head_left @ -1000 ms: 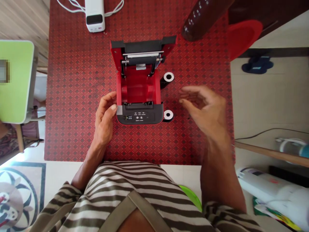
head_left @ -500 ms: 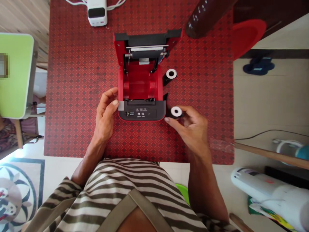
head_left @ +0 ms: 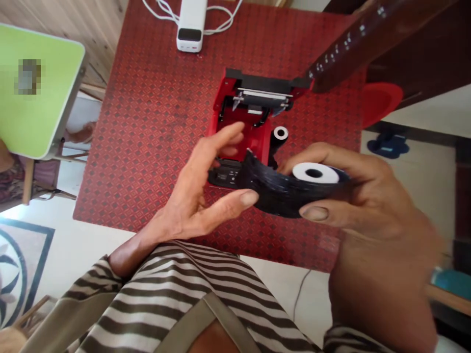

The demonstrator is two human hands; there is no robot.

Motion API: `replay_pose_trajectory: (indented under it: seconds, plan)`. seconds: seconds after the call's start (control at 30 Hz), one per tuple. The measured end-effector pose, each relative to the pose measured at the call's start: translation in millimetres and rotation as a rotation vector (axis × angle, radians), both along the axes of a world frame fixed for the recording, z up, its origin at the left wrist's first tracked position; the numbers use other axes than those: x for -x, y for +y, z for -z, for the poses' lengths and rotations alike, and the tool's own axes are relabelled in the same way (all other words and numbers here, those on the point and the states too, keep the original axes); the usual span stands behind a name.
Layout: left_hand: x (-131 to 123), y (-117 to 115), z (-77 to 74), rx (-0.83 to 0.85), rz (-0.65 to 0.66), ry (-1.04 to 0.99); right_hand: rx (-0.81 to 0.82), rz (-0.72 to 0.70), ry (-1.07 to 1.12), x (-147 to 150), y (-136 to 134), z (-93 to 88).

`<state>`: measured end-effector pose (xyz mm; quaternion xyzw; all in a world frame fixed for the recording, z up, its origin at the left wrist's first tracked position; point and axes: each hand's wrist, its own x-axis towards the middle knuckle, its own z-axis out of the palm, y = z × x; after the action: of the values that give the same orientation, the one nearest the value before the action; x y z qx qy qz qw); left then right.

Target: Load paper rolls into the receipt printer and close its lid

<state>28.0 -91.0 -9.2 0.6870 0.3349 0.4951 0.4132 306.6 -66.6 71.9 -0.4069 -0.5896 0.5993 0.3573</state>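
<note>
My right hand [head_left: 364, 196] grips a black ribbon roll [head_left: 287, 193] with a white core, lifted above the table. A loose length of its film curves left. My left hand [head_left: 206, 191] is open beside that film, fingers and thumb spread; whether the thumb touches it I cannot tell. Behind both hands stands a red and black label printer [head_left: 241, 130], lid raised, its red bay partly hidden by my left fingers and the film. A second black roll with a white core [head_left: 280, 133] stands at the printer's right side.
The table [head_left: 147, 147] has a red patterned cover. At its back lies a white power bank [head_left: 190, 34] with white cables. A dark brown tube-like object [head_left: 342, 46] slants in at the back right. A green table [head_left: 40, 113] is on the left.
My right hand has lifted the ribbon roll from beside the printer towards me. My left hand has let go of the printer's left side and moved right, opening near the film. The view has shifted.
</note>
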Motion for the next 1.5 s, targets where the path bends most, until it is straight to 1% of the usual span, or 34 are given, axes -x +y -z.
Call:
replay_pose_trajectory:
  seconds: [0.07,0.23,0.33,0.4,0.5,0.57,0.63,0.7,0.8,0.9,0.97,1.07,1.13,1.23,1.37,1.5]
  plan:
    - [-1.3,-1.2,-5.5,0.062,0.041,-0.037,0.051,-0.008,0.050,9.5,7.5,6.9]
    - [6.7,-9.0,-6.7,0.251,-0.070,-0.135,0.164,0.099,0.090,20.8,13.4,22.2]
    - [10.6,-14.2,-5.9,0.287,-0.088,-0.154,0.185,0.154,0.020,25.6,17.8,24.1]
    - [11.2,-16.7,-4.8,0.282,-0.113,-0.115,0.114,0.189,-0.107,28.0,21.4,24.1]
    - [10.8,-19.8,-2.7,0.242,-0.161,-0.026,-0.108,0.225,-0.405,28.7,25.3,26.0]
    - [11.2,-21.3,-1.8,0.192,-0.162,0.015,-0.247,0.219,-0.586,28.3,26.3,29.7]
    - [12.6,-22.1,-1.7,0.124,-0.151,0.057,-0.339,0.182,-0.692,29.1,26.3,34.6]
    - [14.7,-21.8,-2.7,0.047,-0.145,0.124,-0.405,0.145,-0.749,31.9,25.8,39.0]
    - [18.3,-20.1,-6.2,-0.039,-0.118,0.230,-0.483,0.145,-0.845,37.5,25.8,41.4]
    - [20.8,-17.2,-11.2,-0.057,-0.046,0.317,-0.488,0.107,-0.905,41.1,27.9,39.9]
    - [21.1,-14.0,-13.4,-0.075,-0.028,0.356,-0.476,0.077,-0.920,42.8,29.6,39.6]
    - [19.1,-6.6,-12.5,-0.148,-0.088,0.384,-0.509,0.077,-0.936,46.7,30.6,42.0]
    - [16.7,-0.5,-9.3,-0.179,-0.139,0.409,-0.539,0.097,-0.941,50.3,30.1,44.1]
    - [12.8,7.9,-3.6,-0.207,-0.197,0.423,-0.540,0.130,-0.943,56.4,29.6,45.7]
    - [9.3,11.3,-0.5,-0.223,-0.222,0.423,-0.475,0.128,-0.945,61.6,33.2,50.3]
    - [12.5,6.1,-1.7,-0.188,-0.209,0.427,-0.461,0.113,-0.890,58.6,43.7,63.3]
